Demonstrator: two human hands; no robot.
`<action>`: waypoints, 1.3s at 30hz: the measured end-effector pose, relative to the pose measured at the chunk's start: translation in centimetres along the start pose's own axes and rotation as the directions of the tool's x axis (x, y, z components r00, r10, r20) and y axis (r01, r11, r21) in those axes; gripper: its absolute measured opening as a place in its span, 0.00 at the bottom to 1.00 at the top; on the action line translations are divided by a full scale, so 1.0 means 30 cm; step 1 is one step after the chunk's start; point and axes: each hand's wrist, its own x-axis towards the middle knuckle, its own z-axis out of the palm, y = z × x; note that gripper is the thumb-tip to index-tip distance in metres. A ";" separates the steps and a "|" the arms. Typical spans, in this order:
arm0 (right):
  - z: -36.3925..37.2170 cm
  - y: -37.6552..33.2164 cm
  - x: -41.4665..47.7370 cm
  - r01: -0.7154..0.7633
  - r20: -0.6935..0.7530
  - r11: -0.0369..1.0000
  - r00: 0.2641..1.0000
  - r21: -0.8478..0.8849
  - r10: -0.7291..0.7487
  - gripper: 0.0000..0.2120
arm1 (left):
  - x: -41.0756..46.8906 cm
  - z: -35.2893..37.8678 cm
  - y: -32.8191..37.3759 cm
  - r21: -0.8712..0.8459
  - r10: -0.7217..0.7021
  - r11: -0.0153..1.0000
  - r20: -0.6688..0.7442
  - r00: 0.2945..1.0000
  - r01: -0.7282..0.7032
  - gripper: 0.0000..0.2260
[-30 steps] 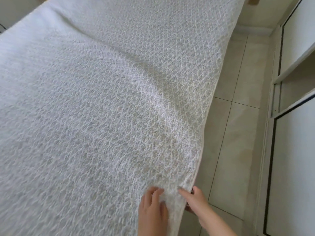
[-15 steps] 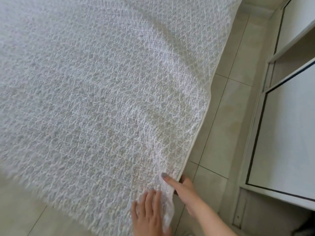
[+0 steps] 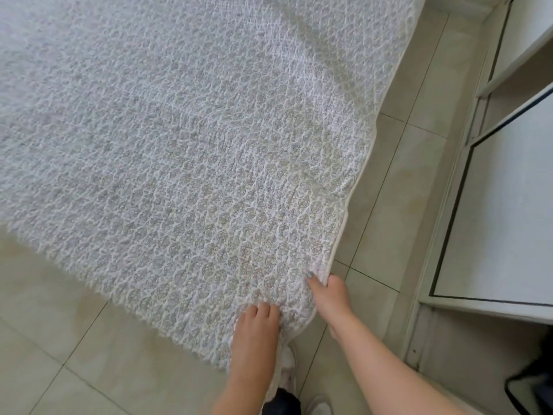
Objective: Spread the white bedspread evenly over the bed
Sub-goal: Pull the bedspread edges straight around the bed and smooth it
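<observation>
**Bedspread corner held at the foot of the frame**

The bedspread (image 3: pixel 209 145) is seen as a white, quilted cloth stitched in a small repeating lattice of rounded motifs, with a puckered, bumpy texture. It fills the view from 9 o'clock round to 1 o'clock, and its near corner is drawn down towards 6 o'clock. Its right edge is finished with a narrow cream piping, which runs in a long curve from 1 o'clock down to the corner. A soft fold is shown as a shadowed ridge near 12 o'clock. The left part of the cloth is blurred.

The corner is gripped by both hands. The left hand (image 3: pixel 257 327) is laid on top of the cloth at 6 o'clock, its fingers curled into the fabric and bunching it. The right hand (image 3: pixel 332 298) is placed just beside it, towards 5 o'clock, at the piped edge; the thumb, with a pale blue painted nail, is pressed on top, and the other fingers are hidden beneath the cloth, so the edge is pinched.

The floor (image 3: pixel 89 354) is laid with large, glossy beige tiles and thin dark grout lines; it is seen at 7 o'clock and in a strip at 3 o'clock. A white cabinet (image 3: pixel 502 220) with dark-edged panels stands at 3 o'clock. White shoes (image 3: pixel 317 405) are glimpsed at 6 o'clock.
</observation>
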 end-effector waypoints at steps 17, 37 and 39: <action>0.148 0.122 -0.247 0.109 -0.352 0.984 0.923 -0.139 -0.152 0.23 | -0.247 -0.052 -0.151 -0.350 -0.050 0.934 0.061 0.997 0.068 0.17; 1.508 -0.161 -0.750 0.115 0.116 0.992 0.986 0.044 -0.119 0.05 | -0.731 -0.311 -1.547 -0.647 -0.171 0.730 0.140 0.975 0.221 0.13; 1.700 -0.224 -0.798 0.069 0.163 0.995 0.983 0.077 -0.081 0.05 | -0.753 -0.348 -1.699 -0.649 -0.202 0.724 0.128 0.971 0.236 0.12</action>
